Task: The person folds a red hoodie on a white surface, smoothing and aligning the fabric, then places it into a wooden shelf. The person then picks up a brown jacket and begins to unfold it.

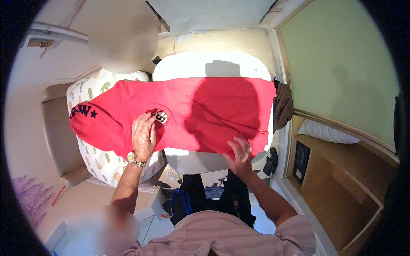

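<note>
A red garment [179, 96], apparently with a hood, lies spread sideways over a white table [189, 163] and a cushion. It bears dark lettering and a star at its left end, and a round emblem [161, 117] near its middle. My left hand [143, 136], with a wristwatch [131, 157] at its wrist, rests on the cloth just left of the emblem. Whether its fingertips pinch fabric is hidden. At the garment's near right edge is my right hand [240, 155], fingers apart and curved over creased cloth. A head-shaped shadow covers the garment's right half.
The patterned cushion [107, 166] sits left of the table, against a brown padded seat [61, 134]. Dark cloth [283, 105] hangs beyond the table's right end. Wooden shelving [339, 179] with a white pillow [326, 132] stands at right, below a green panel [339, 70].
</note>
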The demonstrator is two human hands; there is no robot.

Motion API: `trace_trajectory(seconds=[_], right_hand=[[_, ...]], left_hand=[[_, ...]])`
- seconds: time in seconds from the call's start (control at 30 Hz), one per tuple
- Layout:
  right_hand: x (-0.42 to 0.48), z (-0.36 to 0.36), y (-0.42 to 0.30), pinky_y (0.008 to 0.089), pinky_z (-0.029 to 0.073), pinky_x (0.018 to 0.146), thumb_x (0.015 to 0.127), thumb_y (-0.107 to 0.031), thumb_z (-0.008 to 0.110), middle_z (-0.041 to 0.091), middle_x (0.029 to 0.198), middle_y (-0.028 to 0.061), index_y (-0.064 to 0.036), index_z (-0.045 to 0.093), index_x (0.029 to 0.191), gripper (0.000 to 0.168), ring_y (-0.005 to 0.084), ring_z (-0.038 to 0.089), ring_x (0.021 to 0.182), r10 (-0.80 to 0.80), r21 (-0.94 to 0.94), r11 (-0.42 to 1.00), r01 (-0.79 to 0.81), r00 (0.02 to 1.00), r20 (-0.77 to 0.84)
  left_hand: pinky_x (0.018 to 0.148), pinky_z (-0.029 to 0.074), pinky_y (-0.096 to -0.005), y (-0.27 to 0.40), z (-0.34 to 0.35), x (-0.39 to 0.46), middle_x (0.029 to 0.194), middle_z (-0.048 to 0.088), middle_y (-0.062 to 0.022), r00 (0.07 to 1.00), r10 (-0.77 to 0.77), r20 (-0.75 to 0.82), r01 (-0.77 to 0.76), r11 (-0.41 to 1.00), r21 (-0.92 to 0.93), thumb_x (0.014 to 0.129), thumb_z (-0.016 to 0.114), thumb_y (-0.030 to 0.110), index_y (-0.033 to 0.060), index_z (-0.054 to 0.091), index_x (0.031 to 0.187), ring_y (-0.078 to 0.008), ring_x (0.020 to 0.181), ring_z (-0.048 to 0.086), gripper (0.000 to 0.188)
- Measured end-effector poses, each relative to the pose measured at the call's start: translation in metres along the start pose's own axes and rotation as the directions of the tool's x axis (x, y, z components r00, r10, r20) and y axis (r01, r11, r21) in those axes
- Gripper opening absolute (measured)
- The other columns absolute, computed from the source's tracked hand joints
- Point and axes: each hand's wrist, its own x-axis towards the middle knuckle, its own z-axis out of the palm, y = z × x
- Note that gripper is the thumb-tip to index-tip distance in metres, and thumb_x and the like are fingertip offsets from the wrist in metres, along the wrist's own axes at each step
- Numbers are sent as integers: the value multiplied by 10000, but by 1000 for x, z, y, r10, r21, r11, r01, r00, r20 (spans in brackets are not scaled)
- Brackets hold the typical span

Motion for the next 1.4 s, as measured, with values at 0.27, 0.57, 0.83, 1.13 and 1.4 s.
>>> trace_trajectory(seconds=[0.27, 0.57, 0.83, 1.13, 1.4], right_hand=[[-19, 5, 25, 569, 371, 1144, 809, -293, 851, 523, 1439, 233, -67, 637, 1369, 641, 456, 457, 1353, 246, -35, 966, -255, 955, -166], [-32, -14, -10, 594, 358, 1168, 717, -235, 924, 421, 1536, 228, -140, 601, 1433, 791, 456, 391, 1405, 82, -156, 983, -93, 993, -80], [-73, 4, 22, 615, 357, 1146, 710, -242, 943, 390, 1523, 246, -158, 486, 1527, 939, 463, 398, 1401, 219, -52, 972, -229, 964, -153], [-77, 15, 18, 663, 294, 1190, 667, -267, 953, 265, 1618, 256, -176, 402, 1589, 1078, 495, 291, 1480, 285, -337, 909, -246, 956, 72], [-80, 25, 28, 591, 346, 1204, 831, -44, 770, 446, 1517, 245, -109, 653, 1391, 575, 477, 410, 1416, 163, -250, 947, -200, 973, -162]], left_hand=[[1230, 304, -608, -43, -3, 3, 1542, 512, -210, 952, 173, 251, -240, 933, 267, 897, 608, 22, 64, 642, 1346, -409, 1479, 430, 453], [1277, 162, -658, -65, 45, 10, 1648, 399, -216, 904, 132, 406, -292, 886, 362, 936, 634, 136, 108, 627, 1416, -392, 1579, 287, 481], [1266, 227, -635, -78, 45, 15, 1457, 610, -167, 925, 209, 316, -307, 903, 302, 942, 678, 150, 84, 693, 1239, -370, 1452, 479, 305], [1227, 296, -631, -95, 48, 21, 1259, 717, -148, 928, 200, 316, -286, 924, 255, 988, 670, 161, 44, 652, 1194, -360, 1304, 603, 237], [1244, 266, -619, -94, 45, 28, 1266, 713, -146, 917, 185, 352, -290, 917, 273, 997, 651, 211, 47, 664, 1148, -345, 1325, 590, 223]])
